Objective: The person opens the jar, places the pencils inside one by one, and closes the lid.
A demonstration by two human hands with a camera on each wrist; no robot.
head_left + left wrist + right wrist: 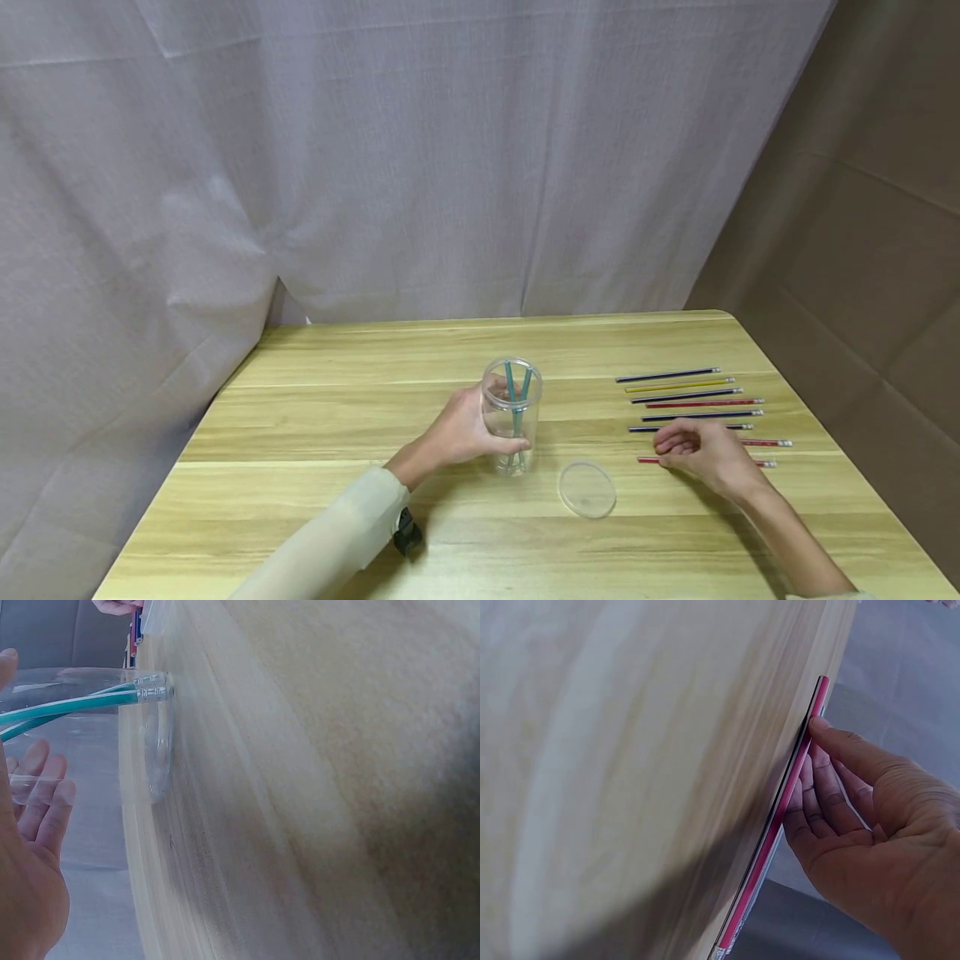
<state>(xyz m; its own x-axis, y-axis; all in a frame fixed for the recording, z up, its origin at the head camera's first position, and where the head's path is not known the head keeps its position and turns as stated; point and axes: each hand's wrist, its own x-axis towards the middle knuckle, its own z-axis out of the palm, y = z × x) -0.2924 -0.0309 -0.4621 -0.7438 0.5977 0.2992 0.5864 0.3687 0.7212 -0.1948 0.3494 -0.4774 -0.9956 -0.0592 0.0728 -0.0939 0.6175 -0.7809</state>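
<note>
My left hand [467, 427] grips a clear plastic jar [501, 454], which stands upright on the table. Two green pencils [511, 382] lean crossed inside it, their eraser ends down, as the left wrist view shows. At the near end of a row of pencils, my right hand [705, 454] has its thumb and fingertips at the nearest red pencil [761, 859], pinching it near its left end. That pencil lies low along the tabletop. The hand partly covers a second red pencil [765, 442]. A round clear lid [587, 490] lies flat between the hands.
Farther back in the row lie several dark blue pencils [667, 375], a yellow pencil [678, 385] and another red pencil [705, 403], erasers to the right. A grey cloth [450, 208] hangs behind the wooden table [315, 383]; a brown panel [870, 275] borders its right side.
</note>
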